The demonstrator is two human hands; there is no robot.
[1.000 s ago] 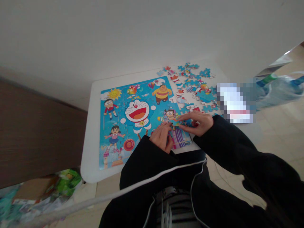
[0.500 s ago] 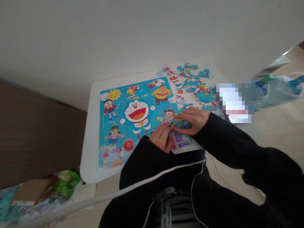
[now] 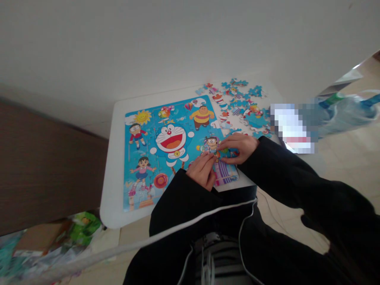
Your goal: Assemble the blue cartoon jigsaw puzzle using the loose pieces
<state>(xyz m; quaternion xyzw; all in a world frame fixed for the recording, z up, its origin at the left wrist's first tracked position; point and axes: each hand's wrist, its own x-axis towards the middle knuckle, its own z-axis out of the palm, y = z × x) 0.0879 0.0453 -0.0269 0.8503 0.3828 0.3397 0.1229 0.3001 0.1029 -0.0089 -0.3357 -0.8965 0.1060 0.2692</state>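
Here the puzzle lies beneath the half-curled hands at its near right, any hold unclear.

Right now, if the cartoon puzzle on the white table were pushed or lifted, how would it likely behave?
The cartoon puzzle would probably slide rather than roll or tip, since it lies flat on the white table. Visible seams suggest separate pieces, so lifting one edge could shake some loose. It is likely light for its spread, as it looks thin.
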